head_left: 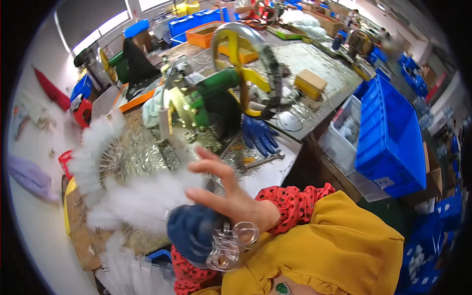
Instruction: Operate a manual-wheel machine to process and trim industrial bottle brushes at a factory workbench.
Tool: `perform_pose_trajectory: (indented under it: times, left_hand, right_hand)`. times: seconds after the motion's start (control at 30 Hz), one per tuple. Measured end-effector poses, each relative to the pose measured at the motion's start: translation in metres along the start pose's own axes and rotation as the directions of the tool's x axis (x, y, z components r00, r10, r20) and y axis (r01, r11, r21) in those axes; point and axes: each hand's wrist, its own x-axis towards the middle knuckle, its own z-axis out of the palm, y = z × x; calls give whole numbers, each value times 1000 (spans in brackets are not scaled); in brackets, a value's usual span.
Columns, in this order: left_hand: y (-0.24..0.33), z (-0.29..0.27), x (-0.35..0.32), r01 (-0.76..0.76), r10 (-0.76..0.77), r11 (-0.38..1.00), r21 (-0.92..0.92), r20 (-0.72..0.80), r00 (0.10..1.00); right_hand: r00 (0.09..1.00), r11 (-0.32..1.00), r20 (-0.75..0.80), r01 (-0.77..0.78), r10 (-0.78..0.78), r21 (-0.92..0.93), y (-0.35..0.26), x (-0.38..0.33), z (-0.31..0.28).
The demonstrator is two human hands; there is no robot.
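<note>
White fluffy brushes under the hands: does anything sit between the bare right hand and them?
Nothing visible does. The right hand is spread open directly over the white fluffy brushes, its fingers bare. The left hand, in a dark blue glove, rests beside them at the lower edge, with clear plastic rings at the wrists.

sleeves: red, black-dotted, gathered cuffs | apron: yellow | left hand (192, 232): dark blue glove
</note>
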Motion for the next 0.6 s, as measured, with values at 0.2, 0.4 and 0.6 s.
perform_pose_trajectory:
  times: [0.2,0.4,0.6]
  left_hand:
    - [73,52,75,-480,484,817,-319,-72,872]
    - [96,74,110,-736,678,600,-314,-290,676]
    - [19,74,101,-388,231,816,-428,-375,898]
  right_hand:
    - [988,970,143,82,-50,-229,-56,-16,-101]
    - [874,977,-473,-184,113,-107,-88,-40,-208]
    - [956,430,-93,-211,280,-878,45,-28,-357]
